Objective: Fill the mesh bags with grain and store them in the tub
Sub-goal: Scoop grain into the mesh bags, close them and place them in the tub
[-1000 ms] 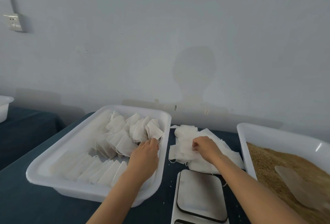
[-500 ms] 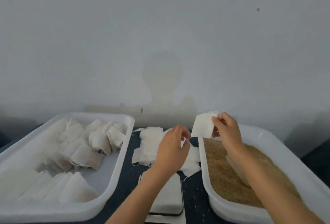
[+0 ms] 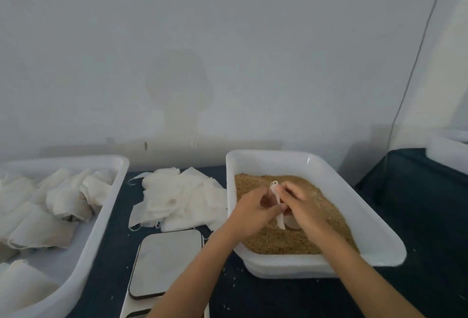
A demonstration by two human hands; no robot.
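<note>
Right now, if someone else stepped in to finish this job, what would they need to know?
Left hand and right hand: both pinch one empty mesh bag over the grain tub, seemingly opening it.
Empty bags lie piled on the table between the tubs, behind the scale.
Done: rows of filled bags sit in the left tub.
Left: fill this bag, probably weigh it, store it, then work through the pile.

Both hands moved over the grain tray: left hand joined right hand pinching the empty mesh bag, now lowered onto grain.
</note>
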